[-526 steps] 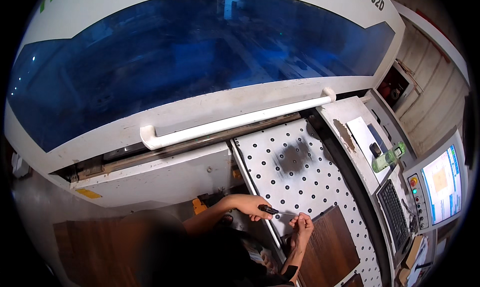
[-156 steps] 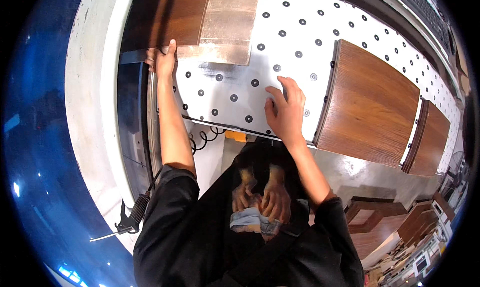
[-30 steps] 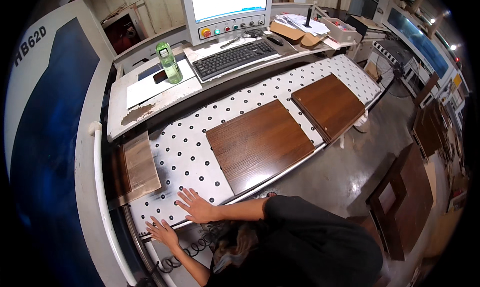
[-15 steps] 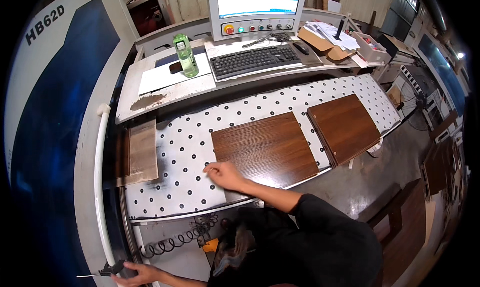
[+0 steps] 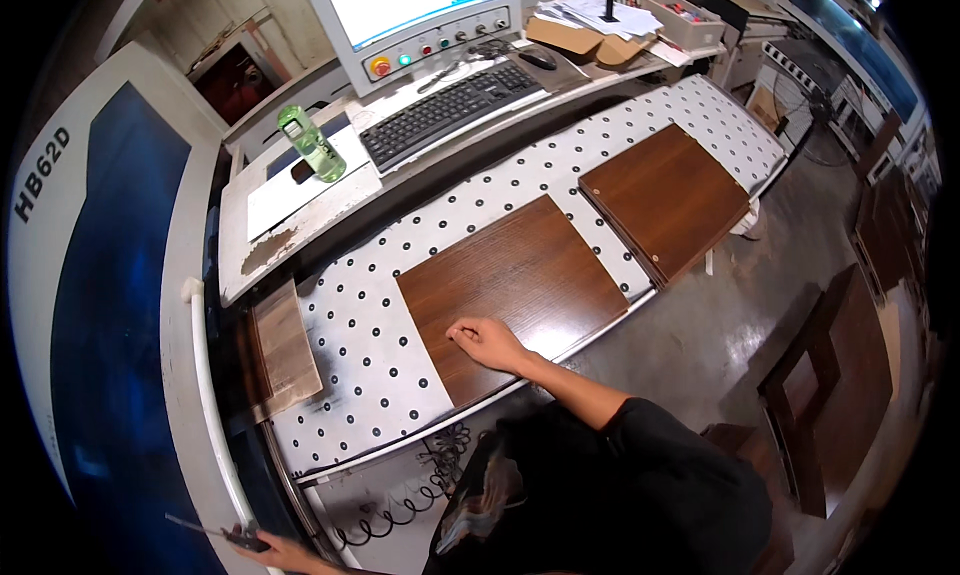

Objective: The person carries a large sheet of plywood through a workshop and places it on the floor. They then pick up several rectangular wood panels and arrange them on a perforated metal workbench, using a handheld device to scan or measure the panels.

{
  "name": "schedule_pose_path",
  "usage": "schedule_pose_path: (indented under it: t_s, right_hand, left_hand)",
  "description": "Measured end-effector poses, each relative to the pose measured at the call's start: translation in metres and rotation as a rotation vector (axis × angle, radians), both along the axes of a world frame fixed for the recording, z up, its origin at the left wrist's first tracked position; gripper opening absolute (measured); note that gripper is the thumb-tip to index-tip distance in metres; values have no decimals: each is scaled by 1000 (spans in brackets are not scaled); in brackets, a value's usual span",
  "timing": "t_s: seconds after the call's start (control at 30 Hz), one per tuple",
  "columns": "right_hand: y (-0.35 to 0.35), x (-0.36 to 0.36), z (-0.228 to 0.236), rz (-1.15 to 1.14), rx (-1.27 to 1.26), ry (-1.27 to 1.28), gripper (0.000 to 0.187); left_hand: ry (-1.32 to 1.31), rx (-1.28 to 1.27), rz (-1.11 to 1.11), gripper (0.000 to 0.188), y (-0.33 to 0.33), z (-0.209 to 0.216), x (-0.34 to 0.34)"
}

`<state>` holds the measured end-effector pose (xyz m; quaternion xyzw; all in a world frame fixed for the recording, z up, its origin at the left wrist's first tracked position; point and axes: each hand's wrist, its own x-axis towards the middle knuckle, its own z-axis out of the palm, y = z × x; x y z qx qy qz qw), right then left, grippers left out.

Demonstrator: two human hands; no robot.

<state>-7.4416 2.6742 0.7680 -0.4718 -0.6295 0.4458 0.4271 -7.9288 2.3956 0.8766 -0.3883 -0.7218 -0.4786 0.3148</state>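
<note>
At the lower left, my left hand (image 5: 280,554) is closed round a black air blow gun (image 5: 246,540) with a thin metal nozzle, beside the white upright tube. A dark coiled hose (image 5: 395,518) hangs under the table edge, close to that hand. My right hand (image 5: 488,343) is loosely curled over the left part of a brown wood-grain panel (image 5: 540,265); nothing shows in its fingers. Whether it touches the panel I cannot tell. To the right lies a stack of similar brown panels (image 5: 672,195), with round marks on its near edge.
Both lie on a white dotted work surface (image 5: 365,395). A worn board (image 5: 288,347) sits at its left end, by a large blue-and-white machine (image 5: 130,235). Behind are a keyboard (image 5: 450,113), a green bottle (image 5: 312,145) and a monitor (image 5: 420,5). More brown panels (image 5: 850,385) stand at right.
My view has turned, tilting the scene. My right hand has moved from the white surface at the panel's left edge to over the panel. The blow gun's nozzle now points more upward.
</note>
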Motion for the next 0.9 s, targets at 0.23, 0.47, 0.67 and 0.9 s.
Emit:
schedule_pose_path:
  t_s: [0.23, 0.47, 0.67, 0.9]
  right_hand:
    - [-2, 4, 4, -167, 106, 1, 22]
    - [2, 3, -6, -183, 25, 57, 22]
    - [-2, 3, -2, -164, 85, -15, 24]
    - [2, 4, -1, -145, 63, -90, 23]
  left_hand:
    - [-434, -870, -772, 50, 116, -26, 180]
    - [-662, -1025, -1272, 78, 133, -25, 245]
    - [-710, -1029, -1378, 74, 143, -11, 257]
    - [-715, -1104, -1428, 67, 152, 12, 280]
